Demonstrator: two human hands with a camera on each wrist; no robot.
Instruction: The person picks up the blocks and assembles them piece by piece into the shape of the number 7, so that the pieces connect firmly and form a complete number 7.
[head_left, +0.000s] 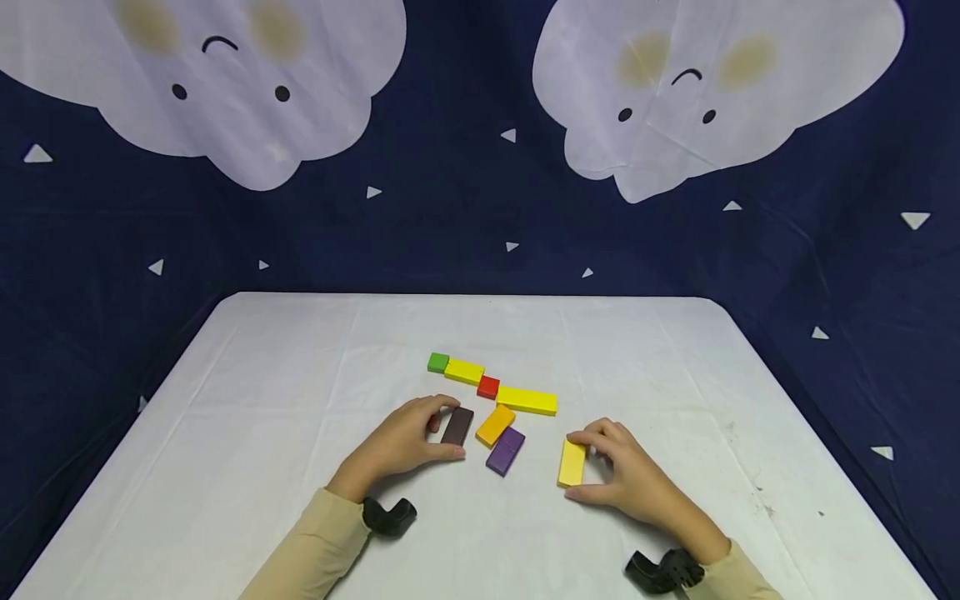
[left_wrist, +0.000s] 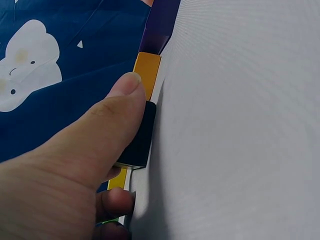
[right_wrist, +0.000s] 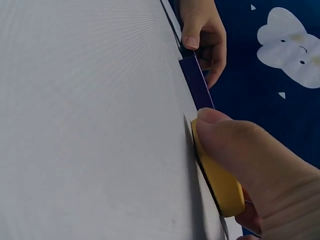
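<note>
My left hand (head_left: 405, 437) grips a dark brown block (head_left: 457, 427) by its two ends, thumb at the near end and fingers at the far end. In the left wrist view the thumb covers part of this dark block (left_wrist: 142, 140). To the right, my right hand (head_left: 626, 471) holds a pale yellow block (head_left: 572, 463) between thumb and fingers. The right wrist view shows this yellow block (right_wrist: 217, 182) low over or on the cloth; contact is unclear. Between the hands lie an orange block (head_left: 496, 425) and a purple block (head_left: 506, 451), set close together at an angle.
Beyond the hands, a slanting row holds a green block (head_left: 438, 362), a short yellow block (head_left: 464, 372), a red block (head_left: 488, 387) and a long yellow block (head_left: 527, 402). All lie on a white-covered table (head_left: 300, 358). A dark blue curtain (head_left: 450, 225) hangs behind.
</note>
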